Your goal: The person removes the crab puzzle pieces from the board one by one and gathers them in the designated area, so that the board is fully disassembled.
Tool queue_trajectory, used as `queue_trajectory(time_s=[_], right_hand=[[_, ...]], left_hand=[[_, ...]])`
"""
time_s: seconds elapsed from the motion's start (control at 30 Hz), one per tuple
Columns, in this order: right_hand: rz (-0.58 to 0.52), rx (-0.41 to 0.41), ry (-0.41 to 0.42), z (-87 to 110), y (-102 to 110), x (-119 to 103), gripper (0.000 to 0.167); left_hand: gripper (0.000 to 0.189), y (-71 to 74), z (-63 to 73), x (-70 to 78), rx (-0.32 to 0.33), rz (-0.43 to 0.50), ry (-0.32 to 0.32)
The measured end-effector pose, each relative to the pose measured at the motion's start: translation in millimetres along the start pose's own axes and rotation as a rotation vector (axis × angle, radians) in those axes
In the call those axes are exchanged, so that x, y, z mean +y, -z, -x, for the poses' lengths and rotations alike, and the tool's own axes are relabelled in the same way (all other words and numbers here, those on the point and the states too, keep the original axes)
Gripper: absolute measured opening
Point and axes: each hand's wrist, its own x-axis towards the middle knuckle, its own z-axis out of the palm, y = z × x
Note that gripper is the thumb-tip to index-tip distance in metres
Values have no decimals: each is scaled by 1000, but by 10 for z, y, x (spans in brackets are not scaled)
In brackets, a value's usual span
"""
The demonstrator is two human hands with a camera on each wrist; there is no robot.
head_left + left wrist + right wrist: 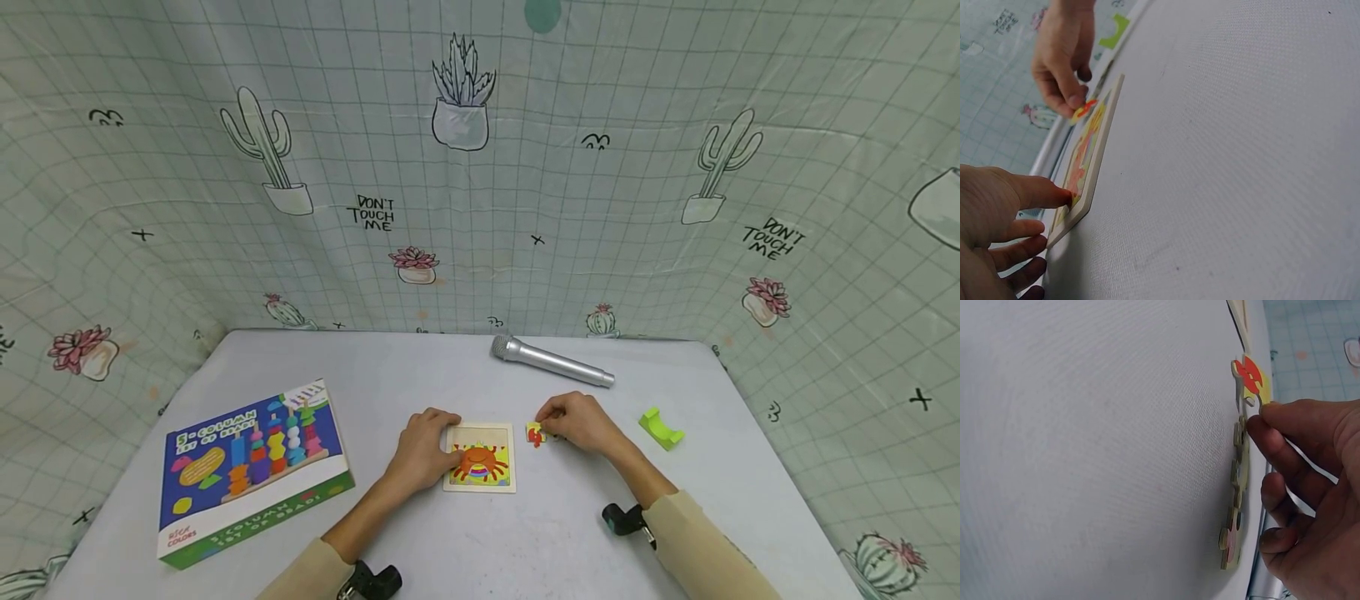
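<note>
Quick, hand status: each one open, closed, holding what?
Left hand: open, thumb resting on the crab puzzle board.
Right hand: closed, pinching a red-and-yellow puzzle piece.

Square crab puzzle (480, 489), pale-rimmed: lay flat, bare at twelve o'clock. Red-and-yellow jigsaw piece (533, 432): was pinched, just beside it at two o'clock.

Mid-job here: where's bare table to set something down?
The table is bare on the puzzle's near side, between the sleeves; at the back left, between box and microphone; and right of the green block. It's crowded around the puzzle: the left grip touches it, the right grip pinches a piece, and more pieces lie close by.
</note>
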Motion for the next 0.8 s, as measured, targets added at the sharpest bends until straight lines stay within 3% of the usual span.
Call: queue_trajectory(time_s=[0.8], right_hand=[[50,11,-5,-47,-32,10,9]], left_hand=[[47,7,-4,1,-9,-17,2]])
